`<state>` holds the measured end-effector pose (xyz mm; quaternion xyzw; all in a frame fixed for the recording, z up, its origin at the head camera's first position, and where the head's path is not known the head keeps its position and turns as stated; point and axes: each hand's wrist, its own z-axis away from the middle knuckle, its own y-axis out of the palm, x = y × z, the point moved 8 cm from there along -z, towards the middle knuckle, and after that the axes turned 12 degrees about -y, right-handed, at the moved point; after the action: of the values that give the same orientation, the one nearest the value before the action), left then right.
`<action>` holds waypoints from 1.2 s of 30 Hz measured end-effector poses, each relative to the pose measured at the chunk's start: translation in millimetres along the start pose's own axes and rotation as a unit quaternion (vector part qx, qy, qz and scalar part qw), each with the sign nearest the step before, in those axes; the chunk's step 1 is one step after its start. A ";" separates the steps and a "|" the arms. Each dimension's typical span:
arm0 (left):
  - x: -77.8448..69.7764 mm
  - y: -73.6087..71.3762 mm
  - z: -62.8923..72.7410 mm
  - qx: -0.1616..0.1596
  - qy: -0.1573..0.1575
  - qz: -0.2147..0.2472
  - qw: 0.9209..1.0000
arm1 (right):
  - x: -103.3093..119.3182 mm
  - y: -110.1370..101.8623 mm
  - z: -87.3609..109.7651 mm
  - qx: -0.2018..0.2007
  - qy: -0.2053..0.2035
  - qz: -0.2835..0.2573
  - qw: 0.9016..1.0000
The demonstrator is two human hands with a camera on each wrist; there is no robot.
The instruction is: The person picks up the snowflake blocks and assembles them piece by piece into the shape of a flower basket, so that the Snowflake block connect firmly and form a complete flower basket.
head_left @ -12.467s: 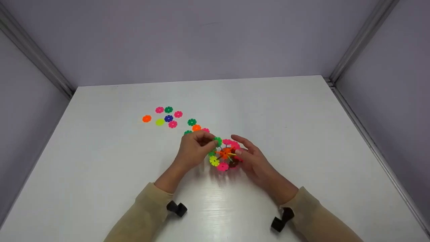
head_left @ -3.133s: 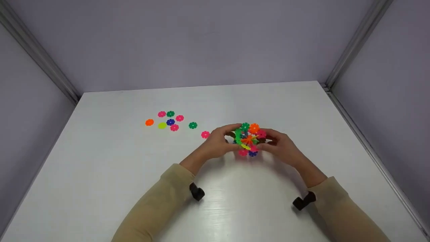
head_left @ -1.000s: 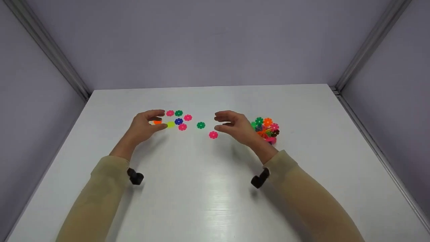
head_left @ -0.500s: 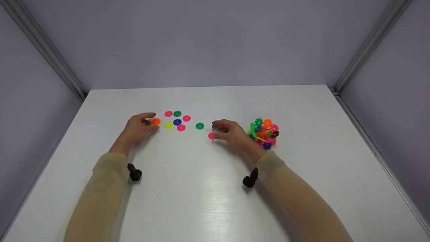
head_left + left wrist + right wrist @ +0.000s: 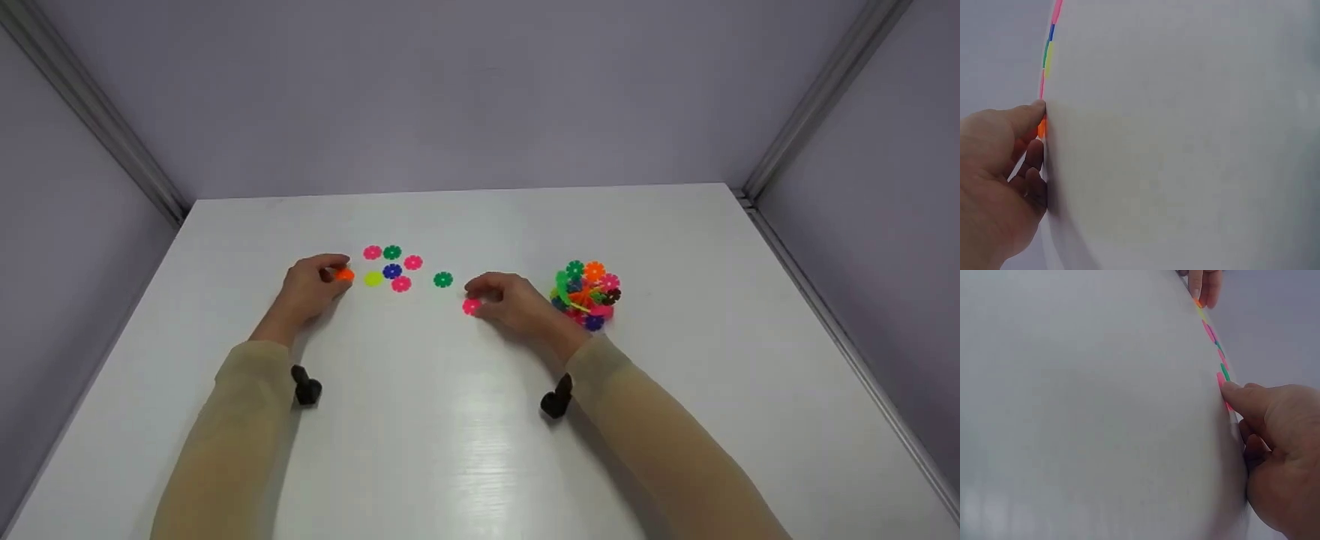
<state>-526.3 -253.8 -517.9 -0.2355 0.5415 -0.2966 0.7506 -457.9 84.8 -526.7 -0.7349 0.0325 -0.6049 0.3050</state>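
My left hand [image 5: 309,287] pinches an orange flower-shaped interlocking disc [image 5: 344,275] at the left end of the loose discs. In the left wrist view the thumb and fingers lie around that disc, which is partly hidden. With thumb and fingertips my right hand [image 5: 517,306] grips a pink interlocking disc [image 5: 470,307], low at the table surface. Behind the right wrist sits a ball of joined, many-coloured discs [image 5: 586,294], touched by neither hand.
Between the hands lie several loose discs: a lone green disc [image 5: 443,280], a yellow disc [image 5: 373,279], a blue disc [image 5: 392,271], another green one and pink ones. The white table [image 5: 420,420] meets a grey back wall [image 5: 480,112].
The ball, earlier held in both hands, now rests on the table at the right. Both hands have since come down and taken hold of one loose disc each, orange and pink.
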 end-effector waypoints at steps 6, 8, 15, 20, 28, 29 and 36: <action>0.4 3.0 5.1 0.003 0.004 -0.002 1.000 | 4.4 4.9 0.7 0.031 -0.009 0.027 0.999; 0.5 4.0 9.1 0.004 0.007 -0.005 1.000 | 6.8 8.3 2.1 0.041 -0.016 0.037 0.998; 2.1 5.9 27.8 0.006 -0.014 0.030 0.999 | 12.0 20.2 12.7 0.065 -0.028 0.049 0.996; -7.3 18.0 42.5 0.025 -0.016 0.055 0.998 | 15.0 22.5 21.6 0.068 -0.035 0.031 0.997; -51.5 64.2 79.3 0.078 0.060 0.113 0.989 | 14.7 15.4 39.3 0.044 -0.033 -0.072 0.996; -58.2 70.1 85.4 0.082 0.070 0.122 0.987 | 14.0 14.1 41.9 0.041 -0.027 -0.079 0.996; -95.0 104.7 125.5 0.102 0.123 0.175 0.971 | 7.6 8.6 63.3 0.022 0.010 -0.128 0.992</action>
<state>-409.5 -108.5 -486.6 -0.0205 0.6294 -0.2408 0.7385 -395.6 100.6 -529.6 -0.7202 -0.0719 -0.6466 0.2410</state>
